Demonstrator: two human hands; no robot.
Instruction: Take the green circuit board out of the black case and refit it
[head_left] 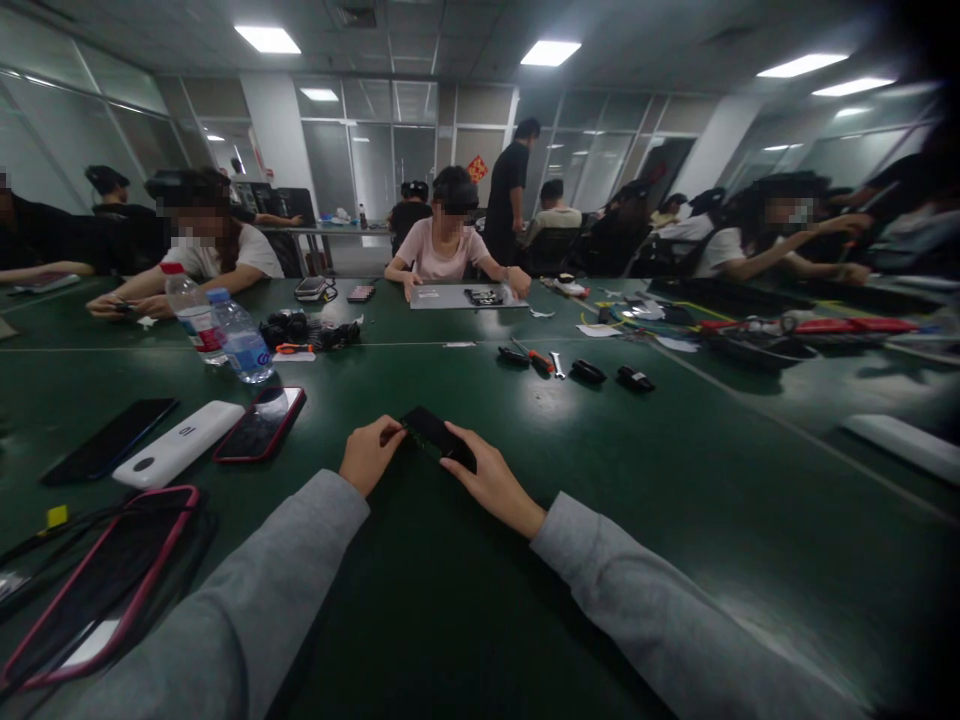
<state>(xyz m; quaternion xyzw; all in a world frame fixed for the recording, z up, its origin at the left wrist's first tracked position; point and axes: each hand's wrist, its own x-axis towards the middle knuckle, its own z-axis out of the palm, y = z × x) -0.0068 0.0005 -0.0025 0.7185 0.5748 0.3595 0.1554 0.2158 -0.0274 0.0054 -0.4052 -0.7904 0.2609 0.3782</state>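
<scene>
A flat black rectangular device (433,432) is held between my two hands over the green table (600,560). Faint greenish detail shows along its near side, too dark to make out. My right hand (495,482) grips its right end, thumb on the near side and fingers over the far side. At the left end, my left hand (367,455) is closed, with thumb and forefinger pinched at the device's corner. Whether anything small sits between those fingertips is hidden.
To my left lie a red-edged phone (260,424), a white power bank (180,443), a dark phone (109,440) and a larger pink-cased phone (105,590) under cables. Two bottles (244,340) stand beyond. A screwdriver (540,362), a wrench (557,365) and black parts (588,371) lie ahead. Co-workers (442,240) sit opposite.
</scene>
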